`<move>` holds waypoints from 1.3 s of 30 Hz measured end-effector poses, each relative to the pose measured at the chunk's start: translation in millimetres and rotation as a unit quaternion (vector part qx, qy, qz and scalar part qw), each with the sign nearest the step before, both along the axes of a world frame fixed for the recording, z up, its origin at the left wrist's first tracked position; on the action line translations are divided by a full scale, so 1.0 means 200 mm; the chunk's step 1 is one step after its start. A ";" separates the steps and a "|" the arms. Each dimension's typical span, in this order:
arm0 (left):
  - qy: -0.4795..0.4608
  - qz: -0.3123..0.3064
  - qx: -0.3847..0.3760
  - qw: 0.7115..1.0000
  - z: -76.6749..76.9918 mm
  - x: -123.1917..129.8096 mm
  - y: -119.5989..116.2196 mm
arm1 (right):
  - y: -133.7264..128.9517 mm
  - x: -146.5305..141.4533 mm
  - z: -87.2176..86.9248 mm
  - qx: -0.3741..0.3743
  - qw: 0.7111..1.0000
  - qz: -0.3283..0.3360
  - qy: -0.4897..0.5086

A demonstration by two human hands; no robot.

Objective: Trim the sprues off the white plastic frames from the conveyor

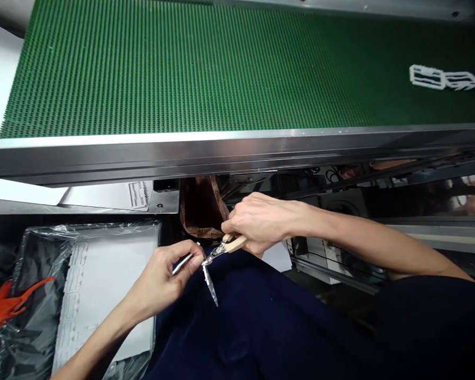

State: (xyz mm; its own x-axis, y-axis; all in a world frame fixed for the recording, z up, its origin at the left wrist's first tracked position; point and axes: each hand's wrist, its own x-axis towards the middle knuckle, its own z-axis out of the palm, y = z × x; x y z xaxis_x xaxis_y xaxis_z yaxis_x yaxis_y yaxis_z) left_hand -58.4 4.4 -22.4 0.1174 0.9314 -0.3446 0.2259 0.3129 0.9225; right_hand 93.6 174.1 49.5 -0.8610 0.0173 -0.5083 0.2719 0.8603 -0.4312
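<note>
My left hand (173,272) pinches a thin white plastic part (210,287) between thumb and fingers, over my lap. One length of the part hangs down to the right of my fingertips; another white edge shows inside the hand. My right hand (257,221) is closed round the pale yellow handles of small metal nippers (218,251). The nippers' jaws point left and meet the white part just beside my left fingertips. Whether the jaws are fully closed is too small to tell.
A green ribbed conveyor belt (182,68) with a metal rail (237,150) crosses above, carrying white frame-shaped parts (427,77) at right. A plastic-lined tray (158,232) at lower left holds paper and white parts. Orange-red cutters (3,309) lie beside it. A brown bag (201,232) hangs open behind my hands.
</note>
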 end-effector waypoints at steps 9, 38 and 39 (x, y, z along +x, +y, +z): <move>-0.190 0.123 -0.078 0.971 -0.19 0.10 -0.05 | 0.03 0.23 -0.22 -0.051 0.958 -0.281 -0.003; -0.533 0.270 -0.192 0.779 -0.31 0.15 0.12 | -0.26 0.08 -0.44 -0.212 0.810 -0.495 0.232; -0.531 0.280 -0.191 0.777 -0.30 0.15 0.12 | -0.26 0.08 -0.43 -0.191 0.807 -0.506 0.238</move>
State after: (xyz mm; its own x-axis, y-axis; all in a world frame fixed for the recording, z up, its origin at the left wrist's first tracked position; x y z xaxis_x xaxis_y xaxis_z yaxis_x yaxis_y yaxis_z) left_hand -28.2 28.8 -83.1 0.1381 0.7926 -0.5939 -0.8686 0.3851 0.3120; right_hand 109.8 121.4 -36.3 -0.6027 0.7548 -0.2588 0.4776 0.0814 -0.8748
